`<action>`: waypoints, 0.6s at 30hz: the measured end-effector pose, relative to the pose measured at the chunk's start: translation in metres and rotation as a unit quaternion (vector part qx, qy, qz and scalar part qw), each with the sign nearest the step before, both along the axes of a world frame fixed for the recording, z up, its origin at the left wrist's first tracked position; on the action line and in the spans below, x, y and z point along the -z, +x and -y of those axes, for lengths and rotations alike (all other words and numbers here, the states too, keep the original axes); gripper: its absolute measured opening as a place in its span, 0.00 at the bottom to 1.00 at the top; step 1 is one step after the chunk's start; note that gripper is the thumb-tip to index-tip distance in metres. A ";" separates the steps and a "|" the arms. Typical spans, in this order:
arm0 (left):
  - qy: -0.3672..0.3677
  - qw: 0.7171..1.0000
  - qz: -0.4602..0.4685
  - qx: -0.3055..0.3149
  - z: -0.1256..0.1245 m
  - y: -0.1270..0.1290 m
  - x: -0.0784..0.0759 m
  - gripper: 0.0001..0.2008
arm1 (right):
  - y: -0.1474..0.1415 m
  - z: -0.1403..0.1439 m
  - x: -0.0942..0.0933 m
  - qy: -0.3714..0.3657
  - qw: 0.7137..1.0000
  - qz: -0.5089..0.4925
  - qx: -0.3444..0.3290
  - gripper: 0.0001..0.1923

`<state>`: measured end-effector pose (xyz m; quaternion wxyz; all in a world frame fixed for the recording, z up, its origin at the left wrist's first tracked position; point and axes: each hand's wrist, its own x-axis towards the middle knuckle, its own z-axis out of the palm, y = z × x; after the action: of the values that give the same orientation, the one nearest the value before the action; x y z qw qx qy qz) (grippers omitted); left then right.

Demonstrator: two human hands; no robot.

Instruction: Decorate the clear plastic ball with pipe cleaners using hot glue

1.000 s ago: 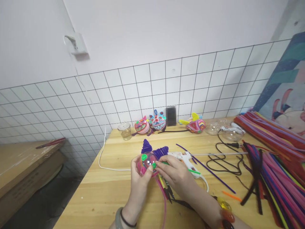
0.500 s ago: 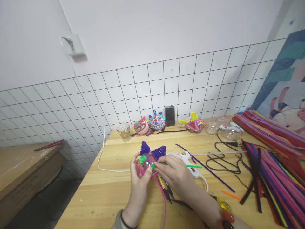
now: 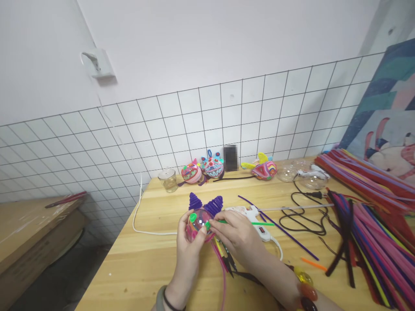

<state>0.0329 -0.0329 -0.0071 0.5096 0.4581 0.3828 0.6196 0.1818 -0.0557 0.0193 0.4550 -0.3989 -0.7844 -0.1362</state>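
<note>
My left hand (image 3: pixel 189 244) is wrapped round a clear plastic ball (image 3: pixel 200 217) decorated with pipe cleaners. Two purple coiled ears (image 3: pixel 214 205) stick up from its top, and green coils sit on its front. Pink pipe cleaner runs round its lower part and trails down. Between the fingertips of my right hand (image 3: pixel 235 231) is a green pipe cleaner (image 3: pixel 262 223), pinched against the ball's right side by the green coil. Partly behind my right hand lies a white glue gun (image 3: pixel 264 233). Scissors or pens beneath the hands are partly hidden.
Bundles of coloured pipe cleaners (image 3: pixel 372 233) cover the right side. Along the wall stand a glass jar (image 3: pixel 167 179), decorated balls (image 3: pixel 213 166), a winged one (image 3: pixel 264 169) and clear balls (image 3: pixel 287 172). A black cord (image 3: pixel 301 216) and purple pipe cleaners (image 3: pixel 292 233) lie between.
The ball with its purple ears has tilted slightly to the left in my left hand. Both hands keep nearly the same place and grip; the view has shifted a little.
</note>
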 end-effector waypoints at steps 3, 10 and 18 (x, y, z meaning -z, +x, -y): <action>0.003 1.000 -0.004 -0.004 0.001 0.000 0.000 0.23 | 0.000 -0.001 0.000 -0.003 1.000 0.001 -0.001 0.11; 0.006 1.000 0.000 -0.002 0.002 0.001 0.001 0.23 | 0.000 -0.001 0.002 -0.007 1.000 0.003 -0.001 0.10; -0.014 1.000 0.014 -0.013 0.001 0.002 -0.001 0.24 | 0.003 -0.001 -0.002 -0.015 1.000 0.000 0.004 0.10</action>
<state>0.0350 -0.0341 -0.0057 0.5133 0.4375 0.3898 0.6270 0.1843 -0.0548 0.0211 0.4481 -0.4091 -0.7847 -0.1267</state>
